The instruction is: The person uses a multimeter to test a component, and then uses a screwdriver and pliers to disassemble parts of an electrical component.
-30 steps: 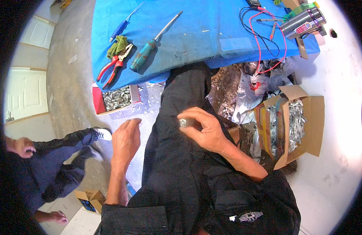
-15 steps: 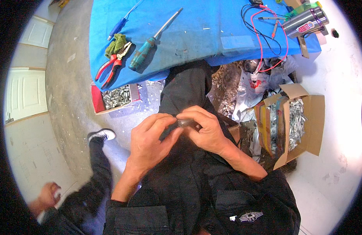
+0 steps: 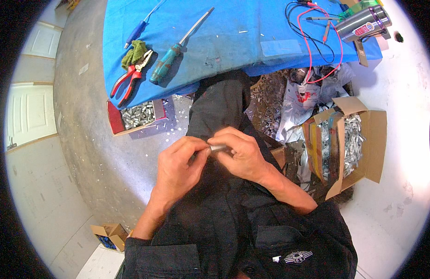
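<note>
A small silvery metal cylinder (image 3: 218, 148) lies sideways between my two hands, above my dark trouser leg. The thumb and fingers of my left hand (image 3: 180, 160) pinch together at its left end. My right hand (image 3: 244, 153) has its fingers curled round the other end and hides part of it. On the blue-covered table (image 3: 233, 51) ahead lie red-and-black pliers (image 3: 126, 86), a green cloth (image 3: 134, 54), a teal-handled screwdriver (image 3: 166, 63) and a blue-handled tool (image 3: 135, 35). Beneath its left edge, a small red-and-white box (image 3: 116, 118) holds several similar silvery cylinders (image 3: 138, 116).
To the right stands an open cardboard box (image 3: 374, 146) full of silvery strips, beside a white plastic bag (image 3: 296, 107). Red and black test leads (image 3: 308, 46) and a grey cylindrical appliance (image 3: 361, 25) sit on the table's right. A smaller box (image 3: 115, 235) with blue contents stands lower left.
The other person's leg and hand have left the view at lower left, uncovering the smaller box. The cylinder between my fingers now shows a brighter side; my hands have shifted only slightly.
</note>
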